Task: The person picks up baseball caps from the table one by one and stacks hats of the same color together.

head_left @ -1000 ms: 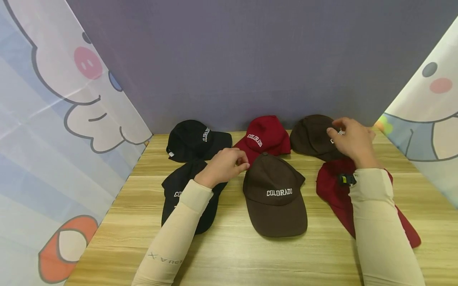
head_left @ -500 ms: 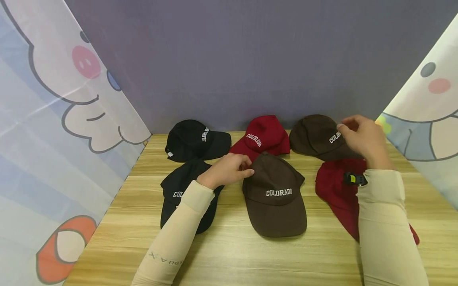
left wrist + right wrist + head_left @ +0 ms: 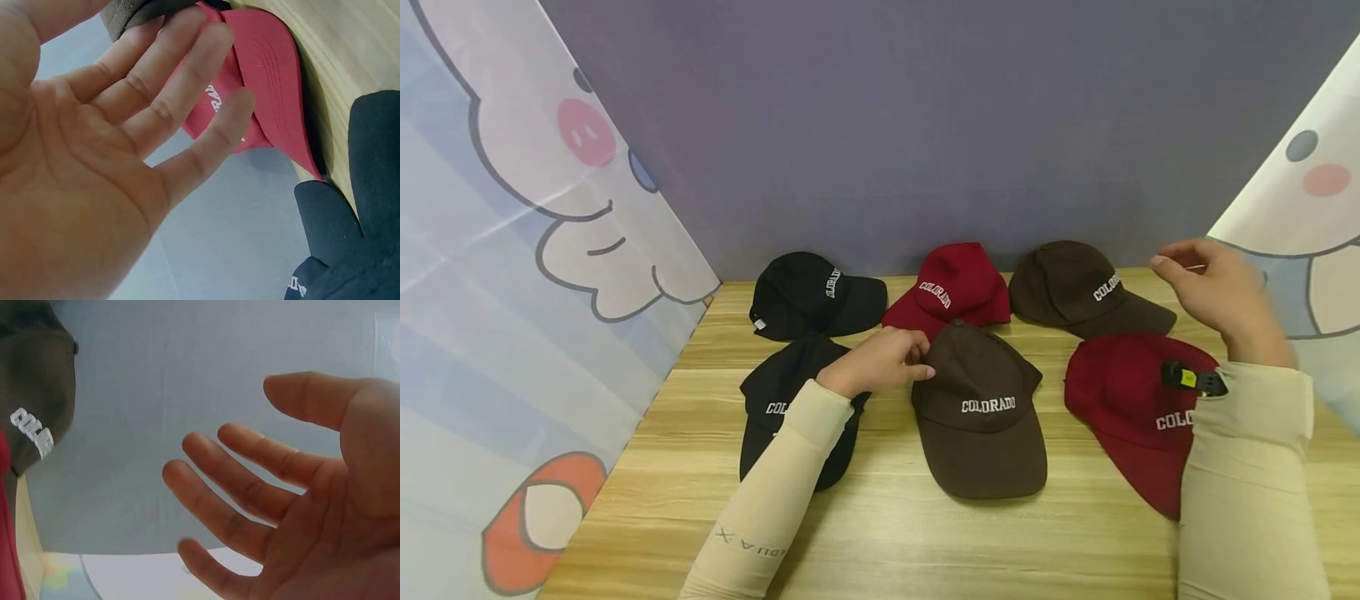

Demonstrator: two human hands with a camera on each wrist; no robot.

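Observation:
My left hand (image 3: 883,360) reaches to the left edge of the front brown baseball cap (image 3: 979,417). Its fingers are loosely bent, and in the left wrist view the fingertips overlap that brown cap (image 3: 134,14) while the palm shows bare. My right hand (image 3: 1221,287) hovers to the right of the back brown cap (image 3: 1063,283), fingers relaxed and apart with nothing between them. Below it, a front red cap (image 3: 1127,400) is partly covered by my right sleeve. A back red cap (image 3: 962,283) sits just beyond my left hand.
A black cap (image 3: 797,292) lies at the back left, bill pointing right. Another black cap (image 3: 835,458) is partly behind my left forearm. A grey panel (image 3: 925,125) stands behind the wooden table (image 3: 925,550), with cartoon-printed curtains (image 3: 467,350) at both sides.
My right hand has moved right, off the back brown cap, uncovering its lettering and bill. My left hand has shifted slightly right and down to the front brown cap's edge. The caps stay put.

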